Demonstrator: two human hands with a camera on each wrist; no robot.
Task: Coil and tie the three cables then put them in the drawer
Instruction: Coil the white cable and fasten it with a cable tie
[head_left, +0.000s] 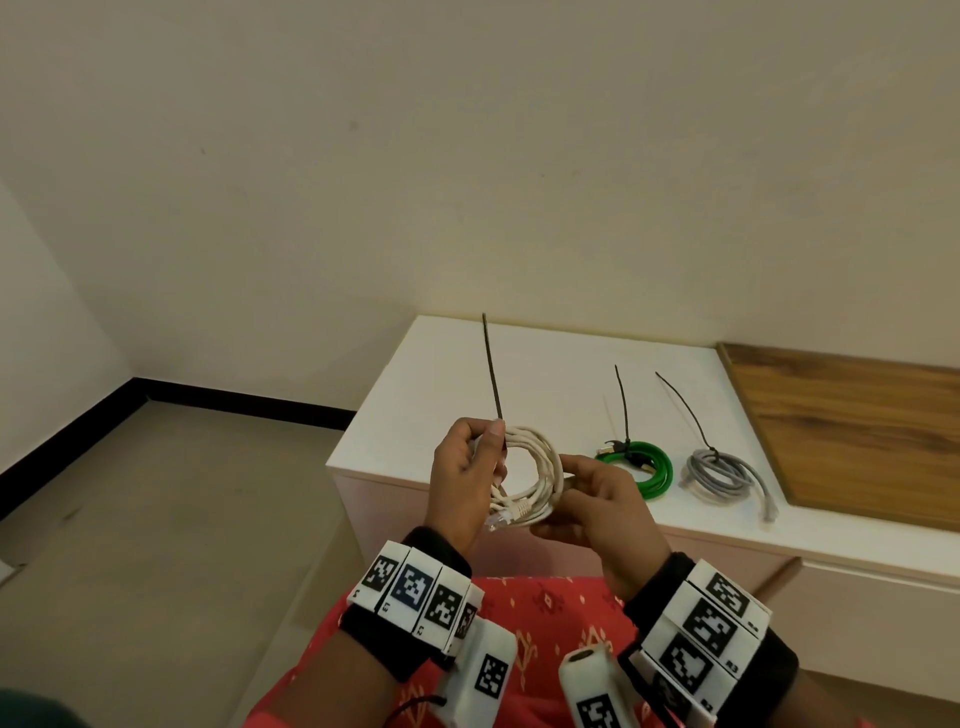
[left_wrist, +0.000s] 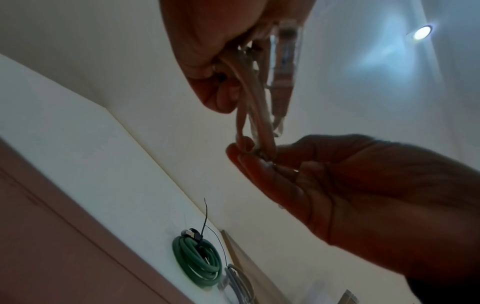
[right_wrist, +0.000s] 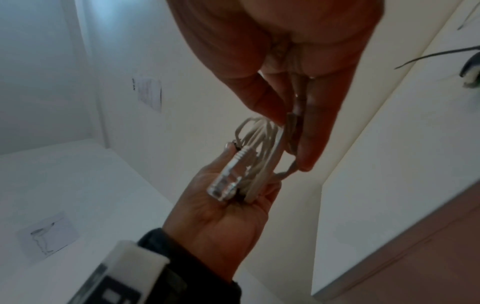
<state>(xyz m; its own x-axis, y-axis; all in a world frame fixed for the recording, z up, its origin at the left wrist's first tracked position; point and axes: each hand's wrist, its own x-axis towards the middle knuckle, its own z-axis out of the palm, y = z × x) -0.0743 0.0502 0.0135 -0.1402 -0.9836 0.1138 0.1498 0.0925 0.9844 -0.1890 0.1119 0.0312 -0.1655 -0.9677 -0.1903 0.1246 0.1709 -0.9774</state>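
My left hand (head_left: 462, 478) has its fingers (head_left: 493, 431) curled round one side of the white cable coil (head_left: 535, 475), thumb pinning the black zip tie (head_left: 493, 371) whose tail sticks straight up; my right hand (head_left: 597, 499) pinches the opposite side of the coil, held in the air in front of the table (head_left: 519, 358). I judge the tie is not yet cinched tight, so if either grip loosens the loops could spring apart, or the clear plug (right_wrist: 226, 183) lying in my left palm could slip out and unwind a turn. The green coil (head_left: 641, 467) and grey coil (head_left: 719, 475) sit tied on the table; I see no open drawer
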